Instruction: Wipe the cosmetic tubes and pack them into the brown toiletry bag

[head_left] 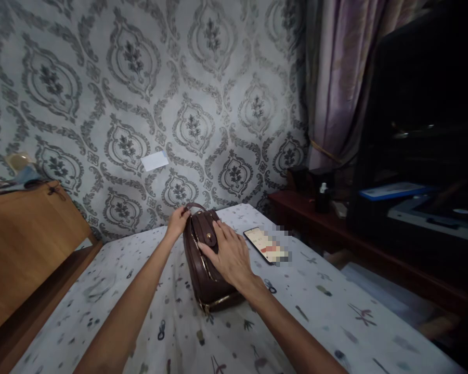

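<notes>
A dark brown leather bag [204,270] with gold zips stands on a bed covered by a white patterned sheet [327,311]. My left hand [178,221] grips the bag's far top end by its handle, fingers curled round it. My right hand [226,254] lies on the bag's top and near side, fingers spread flat against the leather beside a gold stud. A phone [265,245] with a lit screen lies on the sheet just right of the bag.
A wooden headboard [27,244] stands at the left. A dark wooden shelf [359,244] runs along the right, carrying a small bottle [323,195] and dark equipment. Patterned wallpaper with a white card [154,160] stuck on it lies behind; a curtain [335,78] hangs at right.
</notes>
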### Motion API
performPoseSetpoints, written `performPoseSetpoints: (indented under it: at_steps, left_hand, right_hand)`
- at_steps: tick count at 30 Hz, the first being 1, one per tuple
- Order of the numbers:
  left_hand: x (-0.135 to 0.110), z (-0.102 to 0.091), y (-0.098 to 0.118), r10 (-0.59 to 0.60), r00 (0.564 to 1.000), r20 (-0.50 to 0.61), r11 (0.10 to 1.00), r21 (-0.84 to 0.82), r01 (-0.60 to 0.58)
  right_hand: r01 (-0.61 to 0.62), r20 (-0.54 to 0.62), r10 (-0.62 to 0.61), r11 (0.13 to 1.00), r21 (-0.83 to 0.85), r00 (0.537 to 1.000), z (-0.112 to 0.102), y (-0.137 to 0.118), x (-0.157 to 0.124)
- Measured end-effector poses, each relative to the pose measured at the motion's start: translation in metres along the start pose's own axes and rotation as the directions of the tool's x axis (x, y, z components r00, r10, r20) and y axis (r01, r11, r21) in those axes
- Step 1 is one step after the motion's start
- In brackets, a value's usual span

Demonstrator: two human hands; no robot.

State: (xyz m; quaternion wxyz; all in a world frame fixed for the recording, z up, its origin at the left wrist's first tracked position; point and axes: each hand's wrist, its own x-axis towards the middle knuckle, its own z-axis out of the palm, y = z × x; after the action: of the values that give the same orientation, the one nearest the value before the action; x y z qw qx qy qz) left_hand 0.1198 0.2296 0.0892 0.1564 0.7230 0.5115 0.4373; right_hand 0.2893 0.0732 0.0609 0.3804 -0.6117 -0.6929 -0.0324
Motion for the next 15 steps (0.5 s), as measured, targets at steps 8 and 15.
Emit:
performPoseSetpoints:
  at_steps: [8,15]
  left_hand:
    - [-0.020,0.020,0.017,0.013,0.989,-0.146,0.976,0.218,0.020]
    - [-0.023,0.017,0.021,0.024,0.983,-0.182,0.967,0.253,0.023]
  right_hand:
    - [0.005,0.100,-0.005,1.000,-0.002,0.995,-0.010,-0.003,-0.002]
    - [-0.003,0.076,0.003,1.000,-0.005,0.997,-0.009,-0.006,-0.004]
